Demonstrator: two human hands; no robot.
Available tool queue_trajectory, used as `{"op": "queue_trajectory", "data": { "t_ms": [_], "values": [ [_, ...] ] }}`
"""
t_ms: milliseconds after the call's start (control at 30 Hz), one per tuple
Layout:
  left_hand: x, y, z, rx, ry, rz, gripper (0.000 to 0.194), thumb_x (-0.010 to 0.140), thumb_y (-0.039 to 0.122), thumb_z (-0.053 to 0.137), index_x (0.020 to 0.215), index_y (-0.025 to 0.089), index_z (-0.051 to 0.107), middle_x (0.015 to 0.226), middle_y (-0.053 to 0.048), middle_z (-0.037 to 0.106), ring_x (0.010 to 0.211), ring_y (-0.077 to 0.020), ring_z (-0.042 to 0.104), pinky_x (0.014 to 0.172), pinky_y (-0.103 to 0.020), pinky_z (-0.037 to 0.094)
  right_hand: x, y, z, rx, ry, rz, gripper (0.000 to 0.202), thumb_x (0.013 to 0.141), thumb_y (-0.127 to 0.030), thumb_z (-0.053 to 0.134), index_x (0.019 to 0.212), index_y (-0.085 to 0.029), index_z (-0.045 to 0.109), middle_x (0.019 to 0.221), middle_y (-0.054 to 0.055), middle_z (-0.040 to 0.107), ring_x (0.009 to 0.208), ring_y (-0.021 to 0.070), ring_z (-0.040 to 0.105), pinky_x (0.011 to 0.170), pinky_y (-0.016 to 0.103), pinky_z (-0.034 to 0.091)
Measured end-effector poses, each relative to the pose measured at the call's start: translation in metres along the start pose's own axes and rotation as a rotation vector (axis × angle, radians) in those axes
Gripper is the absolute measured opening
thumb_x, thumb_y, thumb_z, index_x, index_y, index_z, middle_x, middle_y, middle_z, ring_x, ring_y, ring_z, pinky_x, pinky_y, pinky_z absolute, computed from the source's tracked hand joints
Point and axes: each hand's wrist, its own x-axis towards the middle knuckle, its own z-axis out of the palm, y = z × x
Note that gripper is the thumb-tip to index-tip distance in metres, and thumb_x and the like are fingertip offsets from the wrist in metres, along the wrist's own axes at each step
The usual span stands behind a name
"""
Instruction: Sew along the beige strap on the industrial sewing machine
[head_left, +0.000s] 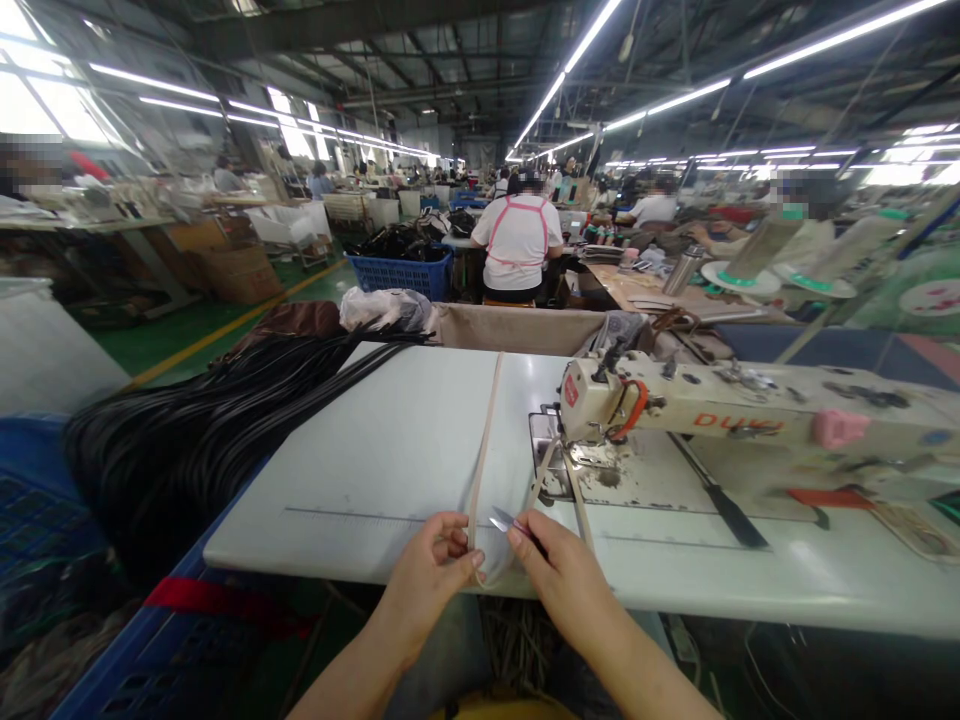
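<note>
Near the front edge of the white sewing table (360,440), my left hand (429,565) pinches a narrow beige strap (487,430) between thumb and fingers. That strap runs away from me across the tabletop. My right hand (555,565) is closed around small thread snips (501,521), their pointed metal blades facing left towards the strap. The handle is mostly hidden in my palm. More beige strap (578,500) runs from under the needle area of the sewing machine (735,400) towards my right hand. A small gap separates the two hands.
Black straps (187,440) hang in a thick bundle over the table's left side, above a blue crate (187,620). A black-handled tool (731,510) lies by the machine bed. Thread cones (761,250) stand behind the machine. A person (519,235) sits ahead, back turned.
</note>
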Motion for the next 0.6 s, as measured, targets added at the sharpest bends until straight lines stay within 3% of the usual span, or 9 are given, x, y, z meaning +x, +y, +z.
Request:
{"op": "queue_trajectory", "data": {
  "t_ms": [67,233,467,600],
  "values": [
    [0.001,-0.003,0.000,-0.018,0.012,-0.040,0.057,0.065,0.044,0.093,0.108,0.015,0.069,0.093,-0.005,0.068,0.086,-0.0217,0.068,0.082,-0.040,0.061,-0.002,-0.002,0.001,-0.026,-0.044,0.023,0.032,0.104,-0.045,0.049,0.081,-0.025,0.055,0.078,0.001,0.067,0.075,0.0198,0.061,0.066,0.027,0.039],
    [-0.007,0.014,0.006,-0.065,-0.149,-0.086,0.042,0.080,0.043,0.083,0.111,0.016,0.077,0.108,-0.012,0.077,0.094,-0.0223,0.069,0.089,-0.037,0.058,-0.006,-0.003,0.005,-0.064,-0.116,0.042,0.027,0.102,-0.038,0.052,0.079,-0.024,0.056,0.077,0.000,0.067,0.074,0.0194,0.061,0.065,0.027,0.038],
    [-0.012,0.024,0.013,-0.111,-0.161,-0.101,0.040,0.075,0.043,0.088,0.107,0.019,0.081,0.110,-0.010,0.078,0.093,-0.0200,0.068,0.085,-0.031,0.058,-0.005,0.003,0.002,-0.085,-0.068,0.044,0.033,0.105,-0.043,0.048,0.078,-0.025,0.055,0.076,0.000,0.067,0.072,0.0191,0.062,0.063,0.027,0.037],
    [-0.013,0.025,0.015,-0.119,-0.188,-0.108,0.046,0.073,0.045,0.091,0.109,0.020,0.081,0.110,-0.011,0.078,0.095,-0.0223,0.069,0.088,-0.035,0.058,-0.006,0.002,0.002,-0.121,-0.043,0.028,0.030,0.106,-0.041,0.048,0.080,-0.025,0.053,0.078,0.000,0.068,0.073,0.0193,0.063,0.064,0.027,0.037]
  ]
}}
